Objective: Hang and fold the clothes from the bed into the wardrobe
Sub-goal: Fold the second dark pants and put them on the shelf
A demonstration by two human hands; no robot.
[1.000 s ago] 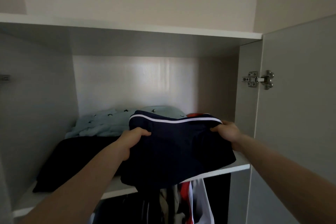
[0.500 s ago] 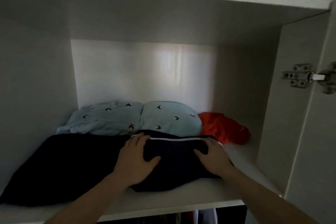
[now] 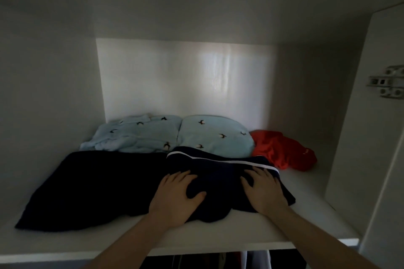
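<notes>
A wardrobe shelf (image 3: 218,238) holds folded clothes. Both hands lie flat, fingers spread, gripping nothing: left hand (image 3: 177,197) and right hand (image 3: 263,190) press a folded navy garment (image 3: 220,177) at the front. Behind lie light blue clothes (image 3: 175,135) and a red garment (image 3: 282,152); a black garment (image 3: 91,185) sits left.

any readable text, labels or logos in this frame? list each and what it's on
No text can be read.
Red garment: a small pale mark near its right end, too small and blurred to read.
Light blue garments: a repeated dark bird-like motif, no lettering.
Navy garment under both hands: a white stripe only.
</notes>
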